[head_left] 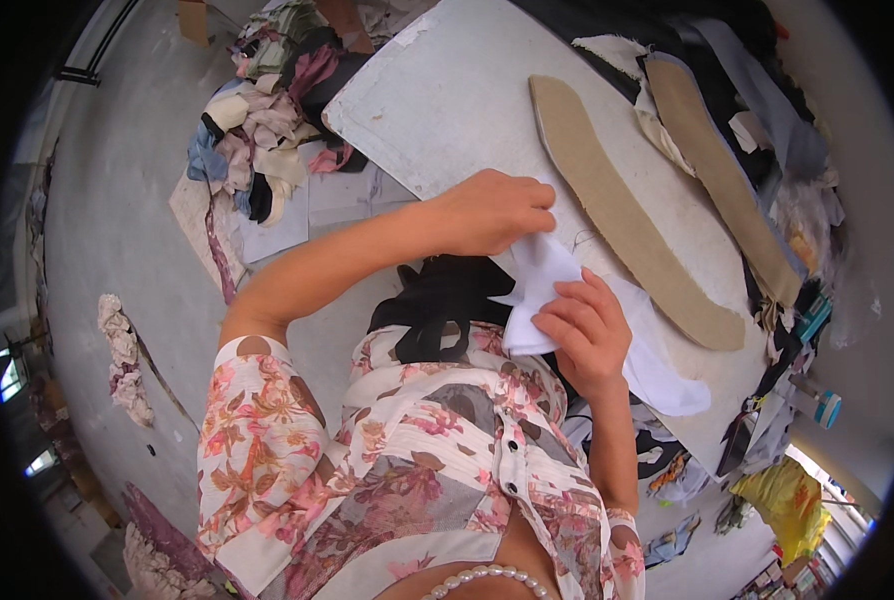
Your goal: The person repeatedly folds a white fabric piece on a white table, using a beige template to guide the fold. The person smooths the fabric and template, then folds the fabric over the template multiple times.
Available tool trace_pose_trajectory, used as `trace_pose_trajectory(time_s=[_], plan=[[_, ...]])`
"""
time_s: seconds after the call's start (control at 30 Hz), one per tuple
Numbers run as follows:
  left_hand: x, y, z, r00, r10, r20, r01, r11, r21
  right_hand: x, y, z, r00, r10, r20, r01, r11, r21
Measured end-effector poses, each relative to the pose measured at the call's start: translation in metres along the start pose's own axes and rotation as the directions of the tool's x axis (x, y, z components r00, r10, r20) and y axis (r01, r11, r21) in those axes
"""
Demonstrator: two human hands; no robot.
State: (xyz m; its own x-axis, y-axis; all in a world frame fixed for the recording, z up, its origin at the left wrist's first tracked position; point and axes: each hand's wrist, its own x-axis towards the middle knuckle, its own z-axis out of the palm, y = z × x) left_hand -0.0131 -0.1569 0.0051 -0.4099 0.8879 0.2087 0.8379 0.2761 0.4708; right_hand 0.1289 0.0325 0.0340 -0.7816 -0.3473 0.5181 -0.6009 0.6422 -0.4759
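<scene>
Pale worktable (447, 95) stretched beyond the left hand (492, 213), a curved tan strip (622, 210) lying right of its fingers. Those fingers closed on the upper end of a white cloth (545, 272); the right hand (589, 335), fingers bent, gripped its lower folds. It looked like a folding or smoothing step, next calling for even tension. The left arm (337, 255) bent wide.

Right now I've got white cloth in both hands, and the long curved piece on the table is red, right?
Not red: the head view shows the long curved piece on the table is tan. Your left hand and right hand hold the white cloth.
</scene>
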Motion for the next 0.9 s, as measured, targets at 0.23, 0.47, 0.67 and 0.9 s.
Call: trace_pose_trajectory(time_s=[0.23,0.47,0.67,0.9], plan=[[-0.022,-0.007,0.004,0.977,0.047,-0.210,-0.030,0.996,0.080,-0.022,-0.009,-0.023,0.990,0.136,-0.022,-0.130,0.973,0.193],[-0.013,-0.001,-0.013,0.968,0.029,-0.250,-0.029,1.000,0.004,-0.013,0.008,-0.037,0.928,0.370,-0.054,-0.281,0.785,0.552],[-0.006,-0.008,-0.027,0.946,-0.286,0.151,0.323,0.819,-0.474,0.013,0.029,-0.022,0.946,0.311,0.089,-0.296,0.722,0.625],[-0.008,-0.018,-0.044,0.752,-0.553,0.359,0.626,0.427,-0.653,0.052,0.036,0.004,0.904,0.349,0.247,-0.425,0.800,0.424]])
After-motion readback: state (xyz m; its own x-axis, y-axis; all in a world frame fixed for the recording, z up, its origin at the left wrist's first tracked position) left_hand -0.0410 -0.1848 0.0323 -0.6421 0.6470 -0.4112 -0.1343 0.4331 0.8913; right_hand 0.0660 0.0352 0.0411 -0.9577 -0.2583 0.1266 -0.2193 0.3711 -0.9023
